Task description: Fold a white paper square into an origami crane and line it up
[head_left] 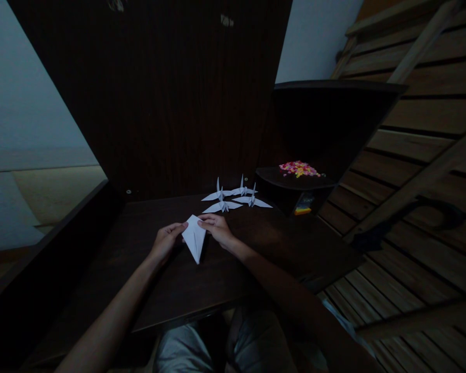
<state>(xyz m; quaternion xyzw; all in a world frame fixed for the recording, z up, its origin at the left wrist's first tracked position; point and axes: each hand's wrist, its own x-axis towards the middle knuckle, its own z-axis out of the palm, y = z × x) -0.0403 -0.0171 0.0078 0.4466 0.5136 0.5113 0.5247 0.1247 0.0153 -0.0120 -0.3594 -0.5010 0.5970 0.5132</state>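
Note:
A piece of white folded paper [195, 239], kite-shaped with its long point toward me, is held just above the dark desk [155, 300]. My left hand [168, 239] pinches its left corner, thumb on top. On the opposite corner my right hand [217, 231] grips it the same way, fingers partly hidden beneath. Creases run down the paper's middle to the lower tip. Just beyond my hands stand several white paper cranes [222, 206] with wings spread, grouped close together on the desk.
A corner shelf [264, 173] at the right bears a pile of small pink, red and yellow pieces [299, 169]. Beneath it lies a small packet with a yellow part [303, 211]. A dark panel rises behind the desk; a low side board [62, 248] edges the left.

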